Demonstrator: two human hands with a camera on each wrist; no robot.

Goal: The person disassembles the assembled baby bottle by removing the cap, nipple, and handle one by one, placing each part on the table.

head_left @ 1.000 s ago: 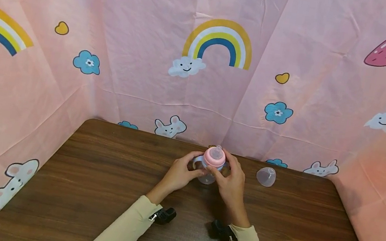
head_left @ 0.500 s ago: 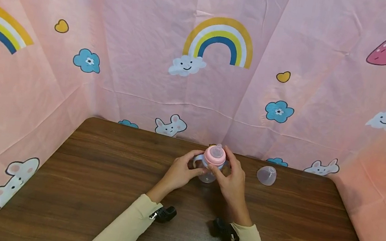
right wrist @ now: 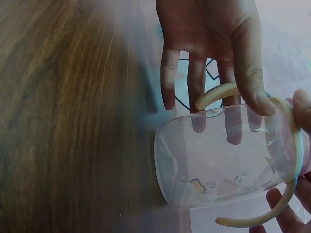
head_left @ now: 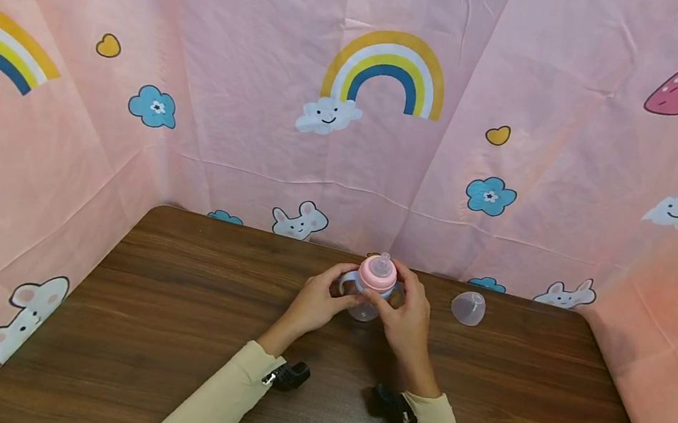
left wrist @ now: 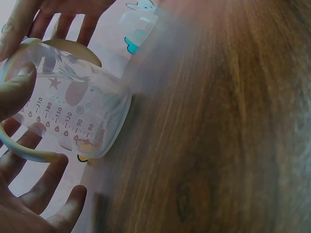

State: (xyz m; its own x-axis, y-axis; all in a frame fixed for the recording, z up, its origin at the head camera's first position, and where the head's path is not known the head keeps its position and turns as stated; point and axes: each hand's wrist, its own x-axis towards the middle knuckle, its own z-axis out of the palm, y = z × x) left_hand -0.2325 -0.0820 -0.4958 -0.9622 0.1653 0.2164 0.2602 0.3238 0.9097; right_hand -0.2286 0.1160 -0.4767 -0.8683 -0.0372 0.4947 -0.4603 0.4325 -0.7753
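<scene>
Near the back of the table I hold a clear baby bottle (left wrist: 73, 114) upright between both hands. Whether its base touches the wood I cannot tell. Its pink collar (head_left: 371, 282) carries a clear teat (head_left: 382, 265), and curved handles (right wrist: 252, 222) stick out on both sides. My left hand (head_left: 316, 304) grips the bottle's body, its thumb pressing the front just below the collar. My right hand (head_left: 409, 322) pinches the collar, thumb in front and index finger behind. Printed volume marks show on the body in the left wrist view.
To the right of my right hand, a translucent dome-shaped cap (head_left: 468, 308) lies on the brown wooden table (head_left: 182, 305). A pink patterned cloth (head_left: 250, 105) hangs close behind the table's back edge and along its sides. Black straps (head_left: 290, 377) sit at my wrists.
My right thumb and index finger have shifted slightly around the collar and back. The left hand, the bottle and the cap stay where they were.
</scene>
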